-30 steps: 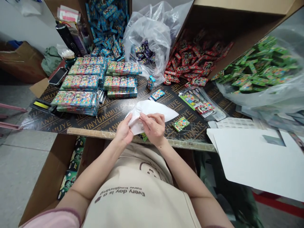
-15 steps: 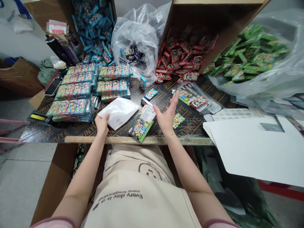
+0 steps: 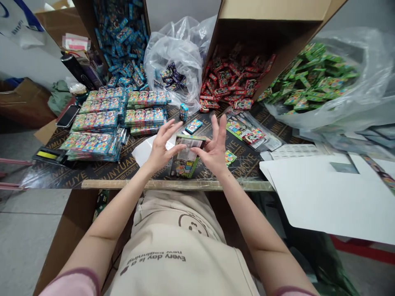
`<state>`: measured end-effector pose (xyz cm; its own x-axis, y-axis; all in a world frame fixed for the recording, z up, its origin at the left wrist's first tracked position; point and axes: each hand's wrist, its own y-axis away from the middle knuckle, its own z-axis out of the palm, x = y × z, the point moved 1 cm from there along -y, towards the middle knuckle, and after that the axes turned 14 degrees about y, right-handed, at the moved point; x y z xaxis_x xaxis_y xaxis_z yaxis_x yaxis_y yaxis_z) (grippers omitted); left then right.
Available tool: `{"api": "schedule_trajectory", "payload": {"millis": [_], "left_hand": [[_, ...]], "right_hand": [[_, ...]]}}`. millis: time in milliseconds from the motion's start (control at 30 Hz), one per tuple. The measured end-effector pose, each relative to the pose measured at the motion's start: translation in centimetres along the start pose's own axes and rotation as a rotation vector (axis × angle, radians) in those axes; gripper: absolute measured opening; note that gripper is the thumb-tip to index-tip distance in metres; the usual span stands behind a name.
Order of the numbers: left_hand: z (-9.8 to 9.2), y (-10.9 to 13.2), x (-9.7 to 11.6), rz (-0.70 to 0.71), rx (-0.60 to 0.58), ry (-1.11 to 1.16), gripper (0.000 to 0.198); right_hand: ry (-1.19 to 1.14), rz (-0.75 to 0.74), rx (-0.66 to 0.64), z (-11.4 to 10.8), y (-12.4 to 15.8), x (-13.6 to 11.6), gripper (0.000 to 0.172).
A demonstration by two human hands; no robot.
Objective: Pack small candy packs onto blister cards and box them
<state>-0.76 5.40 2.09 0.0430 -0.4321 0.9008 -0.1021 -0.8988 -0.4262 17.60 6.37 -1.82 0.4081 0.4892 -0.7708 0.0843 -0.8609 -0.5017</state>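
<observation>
1. The left hand (image 3: 160,148) and right hand (image 3: 214,150) pressed a colourful carton (image 3: 187,158) between them, fingers splayed wide.
2. The carton stood near the table's front edge (image 3: 123,184).
3. Bare tabletop lay just right of the hands.
</observation>
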Motion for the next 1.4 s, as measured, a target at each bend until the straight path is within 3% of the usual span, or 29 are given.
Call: {"api": "schedule_trajectory", "payload": {"millis": [133, 267, 333, 500, 667, 800, 1033, 1167, 1333, 1400], "left_hand": [[0.7, -1.0, 1.4, -0.092, -0.064, 0.08, 0.009], [0.6, -0.6, 0.9, -0.148, 0.005, 0.157, 0.01], [0.5, -0.4, 0.6, -0.19, 0.003, 0.191, 0.011], [0.7, -0.3, 0.9, -0.201, -0.08, 0.218, 0.013], [0.8, 0.1, 1.1, -0.253, 0.024, 0.3, 0.014], [0.8, 0.3, 1.0, -0.257, 0.03, 0.303, 0.012], [1.4, 0.5, 1.2, -0.167, 0.033, 0.179, 0.008], [2.1, 0.5, 0.9, -0.13, 0.106, 0.159, 0.018], [2.5, 0.4, 1.1, -0.175, 0.163, 0.242, 0.019], [2.5, 0.3, 1.4, -0.231, 0.163, 0.275, 0.03]], "right_hand": [[0.078, -0.093, -0.071, -1.3, -0.3, -1.0, 0.103], [0.093, -0.129, 0.028, -4.2, -2.3, -3.3, 0.09], [0.105, -0.138, 0.006, -5.4, -3.8, -4.8, 0.081], [0.088, -0.139, -0.307, -5.5, -7.1, -6.3, 0.079], [0.0, -0.098, -0.534, -3.3, -7.8, -5.6, 0.079], [0.063, -0.114, -0.469, -2.6, -7.2, -5.1, 0.077], [-0.112, 0.047, -0.537, -2.2, -6.4, -4.6, 0.092], [-0.069, 0.037, -0.54, -2.0, -6.0, -4.6, 0.093], [-0.052, 0.083, -0.361, -1.2, -5.2, -3.5, 0.091], [-0.072, 0.141, -0.297, -1.0, -4.8, -2.3, 0.094]]}}
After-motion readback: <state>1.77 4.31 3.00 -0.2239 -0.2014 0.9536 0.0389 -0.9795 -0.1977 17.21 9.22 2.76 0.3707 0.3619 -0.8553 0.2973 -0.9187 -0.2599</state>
